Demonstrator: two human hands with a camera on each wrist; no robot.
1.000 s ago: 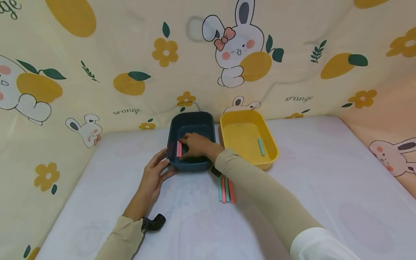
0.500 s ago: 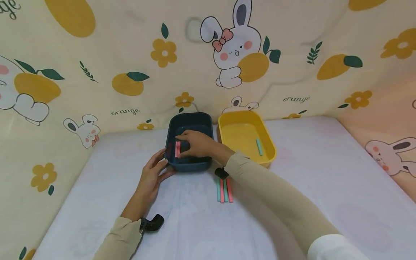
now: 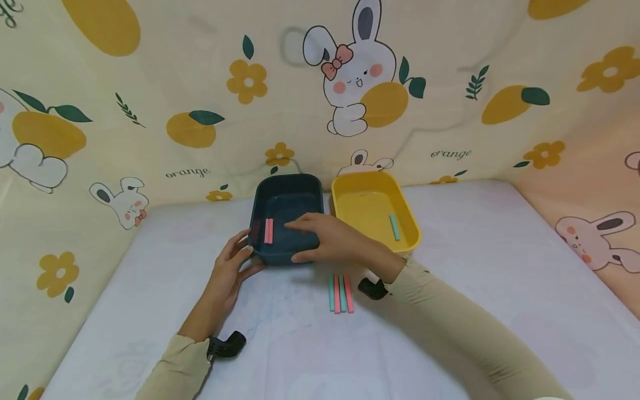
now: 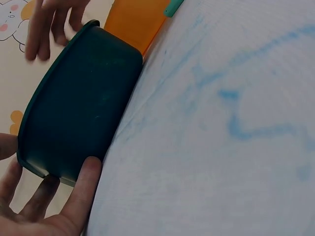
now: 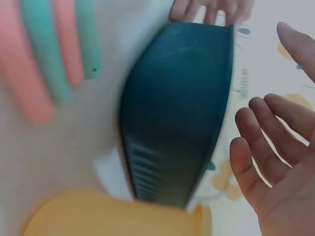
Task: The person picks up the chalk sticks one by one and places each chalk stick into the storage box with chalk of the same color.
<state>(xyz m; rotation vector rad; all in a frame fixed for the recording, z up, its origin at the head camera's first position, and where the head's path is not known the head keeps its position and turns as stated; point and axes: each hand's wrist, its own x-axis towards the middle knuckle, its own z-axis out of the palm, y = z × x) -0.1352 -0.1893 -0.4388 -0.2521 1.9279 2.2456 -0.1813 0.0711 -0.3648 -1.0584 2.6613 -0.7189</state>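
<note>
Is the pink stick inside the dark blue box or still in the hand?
Inside. The pink stick lies flat on the floor of the dark blue box, and the right hand above the box holds nothing.

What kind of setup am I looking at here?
Probably a home-style tabletop sorting station: a white-covered table draped behind with bunny-and-orange cloth, holding a dark blue bin, a yellow bin and loose sticks.
</note>
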